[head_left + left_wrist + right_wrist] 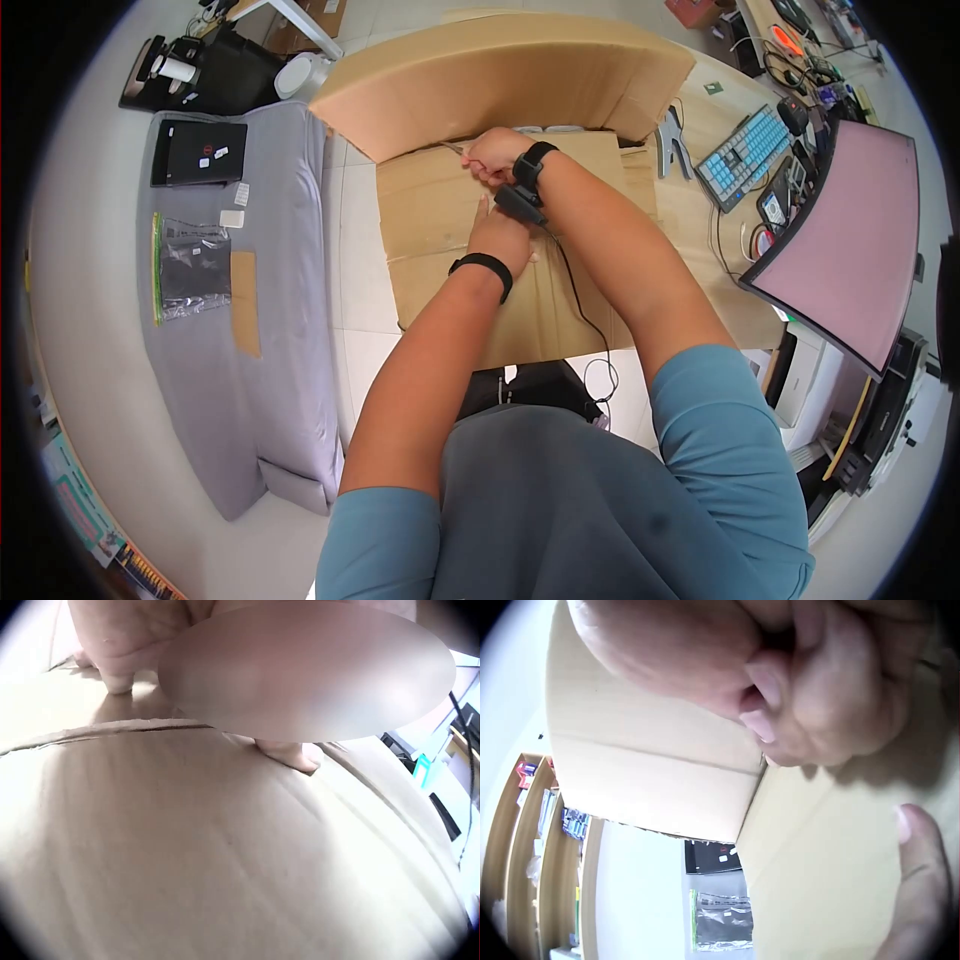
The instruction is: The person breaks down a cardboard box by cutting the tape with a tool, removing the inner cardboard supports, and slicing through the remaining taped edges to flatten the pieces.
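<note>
In the head view, a large cardboard sheet [430,240] lies flat below both hands, with a raised cardboard panel [500,75] along its far side. My right hand [495,155] is curled near the fold, gripping a thin, greyish object [452,147] whose tip points left; most of it is hidden by the fingers. Nearer to me, my left hand [500,240] rests on the sheet, thumb extended. The right wrist view shows the curled right fingers [817,712] above the cardboard and a straight digit [922,877] of the left hand. A blurred patch covers much of the left wrist view.
A grey sofa [290,300] at left holds a black laptop [200,153], a plastic bag [195,270] and a cardboard strip [244,300]. At right stand a blue keyboard [745,155] and curved monitor [850,240]. A black cable [585,315] hangs over the sheet's near edge.
</note>
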Available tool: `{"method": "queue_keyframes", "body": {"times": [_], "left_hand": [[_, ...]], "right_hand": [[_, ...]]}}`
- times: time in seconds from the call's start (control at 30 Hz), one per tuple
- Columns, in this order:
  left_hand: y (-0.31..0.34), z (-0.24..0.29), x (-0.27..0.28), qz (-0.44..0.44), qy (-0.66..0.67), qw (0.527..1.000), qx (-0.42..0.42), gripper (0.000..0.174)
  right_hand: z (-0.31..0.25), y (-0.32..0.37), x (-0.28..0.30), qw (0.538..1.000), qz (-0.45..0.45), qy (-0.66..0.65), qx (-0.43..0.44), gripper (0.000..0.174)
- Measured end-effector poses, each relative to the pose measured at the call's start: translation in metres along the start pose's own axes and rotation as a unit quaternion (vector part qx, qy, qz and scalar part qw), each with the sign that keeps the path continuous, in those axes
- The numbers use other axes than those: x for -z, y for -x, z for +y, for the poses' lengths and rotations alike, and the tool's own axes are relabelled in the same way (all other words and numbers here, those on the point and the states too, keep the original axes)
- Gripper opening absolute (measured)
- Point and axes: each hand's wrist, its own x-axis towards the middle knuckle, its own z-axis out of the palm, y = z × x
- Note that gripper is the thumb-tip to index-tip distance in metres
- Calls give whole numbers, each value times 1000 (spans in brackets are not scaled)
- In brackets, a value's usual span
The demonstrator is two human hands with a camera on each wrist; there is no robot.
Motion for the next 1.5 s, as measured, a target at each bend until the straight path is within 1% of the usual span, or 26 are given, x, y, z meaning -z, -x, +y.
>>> {"method": "queue_keyframes", "body": {"times": [0.03,0.07,0.1,0.17,0.23,0.27,0.33,0.43,0.63,0.67,0.77,0.8,0.83,0.9,0.97,1.03,1.07,1.1,1.13,1.17,1.2,1.23,1.27,1.3,1.37,1.5], "left_hand": [[0,2,2,8,-11,1000,2,68],[0,4,4,6,-13,1000,-2,68],[-1,4,6,-17,-26,1000,-1,72],[0,8,11,-42,-41,998,-4,76],[0,14,16,-25,-43,999,6,83],[-2,19,21,-24,-44,999,3,83],[-8,31,26,-82,-94,991,39,87],[-22,36,15,-93,-133,986,47,89],[-39,35,5,-130,-235,963,-6,97],[-40,36,9,-147,-244,959,-6,98],[-37,38,20,-171,-234,957,-27,99],[-38,39,22,-181,-236,954,-23,100],[-38,37,22,-184,-239,953,-27,100],[-33,31,23,-158,-198,966,-43,94],[-31,32,24,-164,-191,967,-44,94],[-31,33,26,-160,-196,967,-41,93],[-31,35,28,-159,-196,967,-41,93],[-30,37,30,-162,-204,965,-43,93],[-30,39,32,-164,-211,963,-45,93],[-29,37,30,-164,-207,964,-44,93],[-29,35,28,-165,-197,965,-43,93],[-31,33,27,-164,-187,968,-42,94],[-32,32,27,-160,-182,969,-40,94],[-33,31,26,-167,-193,966,-42,95],[-34,35,23,-169,-198,965,-43,96],[-33,35,24,-170,-226,958,-44,98]], "right_hand": [[2,5,8,1000,2,-4,3,13],[6,10,16,1000,5,-21,4,13],[9,14,23,999,9,-38,5,14],[16,23,37,999,26,-22,14,13],[25,36,55,998,45,13,46,10],[30,41,64,997,56,-32,46,11],[36,55,83,996,69,-24,50,11],[49,77,108,993,93,-42,54,12],[81,108,176,984,138,-96,55,14],[88,115,184,978,188,-42,85,16],[93,151,203,973,211,-5,93,19],[93,162,201,966,236,-60,83,21],[99,161,209,965,238,-65,83,21],[111,160,225,963,250,10,102,20],[117,160,232,961,259,13,99,21],[123,147,242,938,298,136,116,28],[135,135,252,937,299,137,116,28],[154,123,267,852,383,314,169,30],[166,121,279,725,448,477,213,32],[167,146,274,735,501,434,142,31],[167,167,276,795,471,381,41,23],[184,184,285,672,408,606,122,18],[206,175,293,845,409,315,141,16],[199,200,265,913,370,126,115,17],[206,218,228,934,348,-43,64,16],[258,217,209,936,344,69,24,19]]}}
